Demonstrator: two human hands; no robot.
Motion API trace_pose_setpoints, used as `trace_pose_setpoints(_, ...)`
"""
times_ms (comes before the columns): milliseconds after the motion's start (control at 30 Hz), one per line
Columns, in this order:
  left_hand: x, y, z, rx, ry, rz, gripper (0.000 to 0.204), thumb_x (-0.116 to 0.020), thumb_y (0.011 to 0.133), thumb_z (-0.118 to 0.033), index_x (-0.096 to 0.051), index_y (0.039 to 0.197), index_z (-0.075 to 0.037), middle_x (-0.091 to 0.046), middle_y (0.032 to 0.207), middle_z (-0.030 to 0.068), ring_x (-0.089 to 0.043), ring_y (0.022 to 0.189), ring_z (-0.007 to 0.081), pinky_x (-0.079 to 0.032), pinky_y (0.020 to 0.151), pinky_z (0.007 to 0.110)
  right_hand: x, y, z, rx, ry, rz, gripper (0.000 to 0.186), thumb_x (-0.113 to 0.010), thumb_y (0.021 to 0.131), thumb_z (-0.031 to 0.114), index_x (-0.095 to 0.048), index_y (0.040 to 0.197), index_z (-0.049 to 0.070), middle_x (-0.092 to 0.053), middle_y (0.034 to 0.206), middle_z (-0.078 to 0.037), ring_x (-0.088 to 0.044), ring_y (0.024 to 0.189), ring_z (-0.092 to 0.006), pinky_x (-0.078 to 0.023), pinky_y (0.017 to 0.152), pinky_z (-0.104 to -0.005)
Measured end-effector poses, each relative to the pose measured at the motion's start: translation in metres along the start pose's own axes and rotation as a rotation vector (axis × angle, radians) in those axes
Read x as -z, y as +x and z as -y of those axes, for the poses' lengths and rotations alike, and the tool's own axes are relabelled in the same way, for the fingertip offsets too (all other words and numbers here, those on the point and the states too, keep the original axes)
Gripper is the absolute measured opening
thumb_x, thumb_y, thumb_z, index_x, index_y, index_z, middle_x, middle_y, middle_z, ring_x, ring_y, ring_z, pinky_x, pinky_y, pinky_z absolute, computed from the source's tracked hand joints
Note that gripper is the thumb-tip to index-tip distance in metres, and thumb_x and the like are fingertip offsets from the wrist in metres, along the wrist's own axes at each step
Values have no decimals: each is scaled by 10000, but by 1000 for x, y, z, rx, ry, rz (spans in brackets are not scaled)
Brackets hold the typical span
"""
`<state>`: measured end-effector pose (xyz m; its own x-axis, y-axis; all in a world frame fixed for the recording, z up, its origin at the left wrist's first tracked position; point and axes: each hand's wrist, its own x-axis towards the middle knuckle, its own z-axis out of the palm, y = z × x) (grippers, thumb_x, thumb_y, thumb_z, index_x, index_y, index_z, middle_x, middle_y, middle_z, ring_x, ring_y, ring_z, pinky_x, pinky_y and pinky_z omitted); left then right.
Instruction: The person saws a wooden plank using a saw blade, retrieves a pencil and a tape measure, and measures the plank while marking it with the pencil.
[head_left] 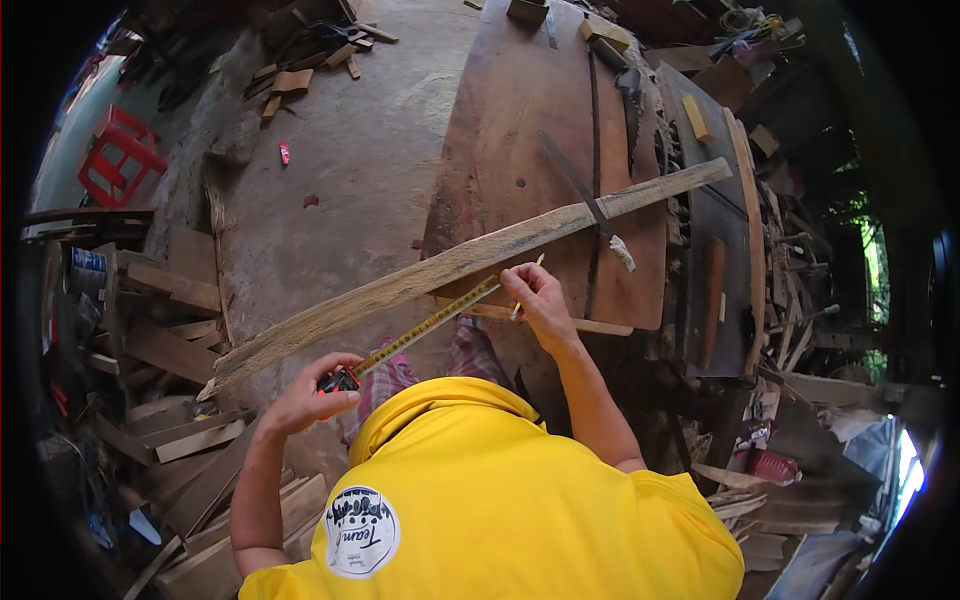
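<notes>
beside the rough plank [440, 266], a tape measure [344, 381] is gripped by the fingers of the left hand [308, 396]; its blade [430, 323] is pinched, with a pencil [541, 259], by fingers of the right hand [543, 303].

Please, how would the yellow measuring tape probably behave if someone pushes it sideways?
The yellow tape looks thin and narrow, so it is probably light and could buckle if pushed. It runs straight between the left hand and the right hand, which may suggest some springy stiffness.
</notes>
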<state>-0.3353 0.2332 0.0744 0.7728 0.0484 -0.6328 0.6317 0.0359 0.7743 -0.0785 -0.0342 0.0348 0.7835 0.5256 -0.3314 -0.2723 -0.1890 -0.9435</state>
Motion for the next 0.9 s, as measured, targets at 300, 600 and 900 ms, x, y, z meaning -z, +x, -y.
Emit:
trace_pose_setpoints(300, -38, 66, -58, -27, 74, -13, 629, -772, 731, -326, -579, 1276, -78, -593, 1060, 47, -558, 953, 141, -459, 873, 285, 127, 4, 12, 78, 188, -151, 354, -708, 906, 245, -516, 1143, 65, -563, 885, -2, -578, 689, -60, -471, 583, -194)
trace_pose_setpoints(600, -66, 117, -112, -13, 171, -102, 591, -766, 720, -364, -617, 1243, -135, -605, 973, 18, -570, 874, 135, -474, 829, 281, 187, 23, 13, 184, 272, -154, 198, -618, 967, 163, -429, 935, 112, -536, 728, -9, -558, 665, -93, -434, 606, -214)
trace_pose_setpoints(900, -90, 138, -131, 59, 136, -125, 562, -782, 716, -326, -632, 1218, -123, -593, 978, 8, -552, 883, 114, -465, 825, 253, 202, 53, 20, 319, -306, -384, 359, -735, 878, 305, -468, 937, 73, -519, 774, -36, -517, 661, -166, -416, 591, -302)
